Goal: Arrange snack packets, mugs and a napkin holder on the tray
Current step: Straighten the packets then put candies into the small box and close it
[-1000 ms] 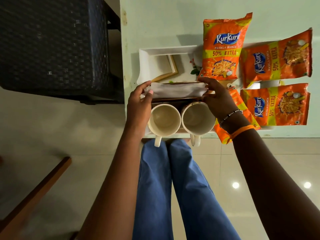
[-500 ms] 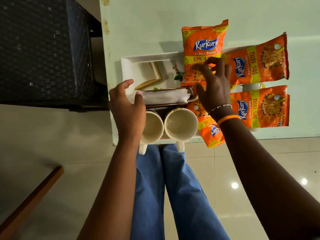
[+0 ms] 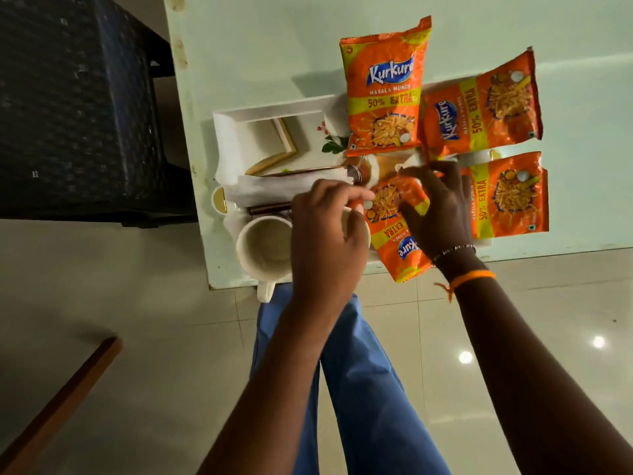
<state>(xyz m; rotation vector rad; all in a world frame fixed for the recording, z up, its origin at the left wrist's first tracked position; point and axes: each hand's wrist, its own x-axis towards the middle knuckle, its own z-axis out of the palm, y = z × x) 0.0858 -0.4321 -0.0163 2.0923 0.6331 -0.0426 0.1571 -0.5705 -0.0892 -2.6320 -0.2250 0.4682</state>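
Your right hand [image 3: 442,207] lies over the nearest snack packet [image 3: 394,221], fingers spread and bent onto its orange face, thumb side toward the tray's middle; whether it pinches the packet or only presses on it I cannot tell. Your left hand [image 3: 325,241] hovers over the right-hand mug [image 3: 356,224], hiding most of it, with fingers loosely curled and the fingertips reaching the packet's left edge; I cannot tell whether they grip anything. The left-hand mug [image 3: 263,248] stands open-side up at the tray's near edge, its handle pointing toward you. Just behind the 2 mugs sits the napkin holder [image 3: 274,193] with white napkins in it. The white tray [image 3: 233,138] rests on the pale green table [image 3: 260,46]. 3 more packets lie on its right part: 1 upright at the far side [image 3: 383,90], 1 sideways beside it [image 3: 479,104], 1 sideways nearer you [image 3: 510,197]
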